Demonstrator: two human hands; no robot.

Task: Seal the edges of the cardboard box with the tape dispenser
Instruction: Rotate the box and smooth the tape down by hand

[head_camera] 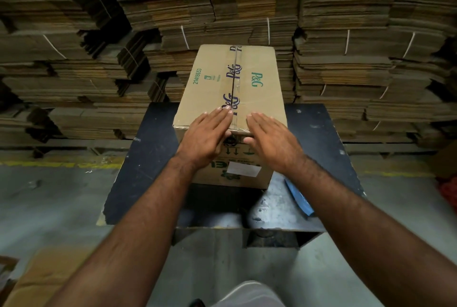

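Cardboard box point(232, 99) mid-table, 12 o'clock from person; left hand point(206, 133) and right hand point(270, 137) flat, fingers straight, pressing taped centre seam at near edge; likely smoothing step; next needs tape dispenser, unseen here.

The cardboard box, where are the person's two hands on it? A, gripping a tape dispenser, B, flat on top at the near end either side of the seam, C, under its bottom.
B: the left hand and right hand lie flat on the cardboard box.

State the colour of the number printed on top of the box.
Green, on the cardboard box, seen clearly in the head view.
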